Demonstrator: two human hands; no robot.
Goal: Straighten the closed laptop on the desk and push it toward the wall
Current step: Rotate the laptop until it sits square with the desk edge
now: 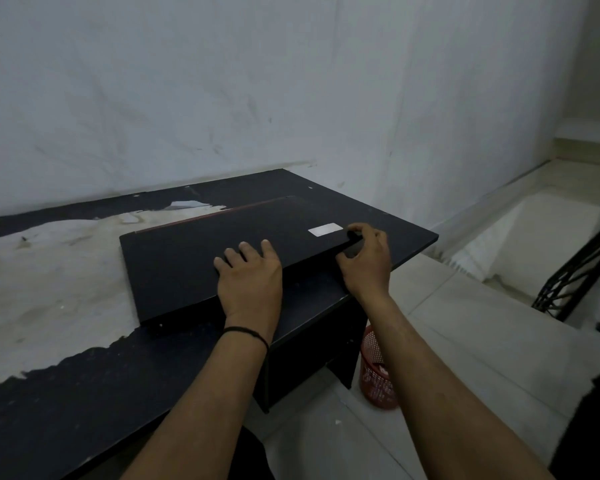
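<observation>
Two hands on the closed laptop (pixel 222 258).
Your left hand (pixel 248 284) lies flat, fingers open, on the lid; your right hand (pixel 364 259) grips its right corner. The laptop sits skewed on the surface (pixel 84 393), near the wall (pixel 222 98).

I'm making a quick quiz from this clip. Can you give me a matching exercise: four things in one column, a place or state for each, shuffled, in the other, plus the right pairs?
Things:
1. left hand
2. right hand
3. red basket
4. white sticker

Places or states:
A. on the floor beside the desk
B. flat on the lid of the laptop
C. gripping the laptop's right corner
D. stuck on the lid near the right hand

Pairs: 1-B, 2-C, 3-A, 4-D
</observation>
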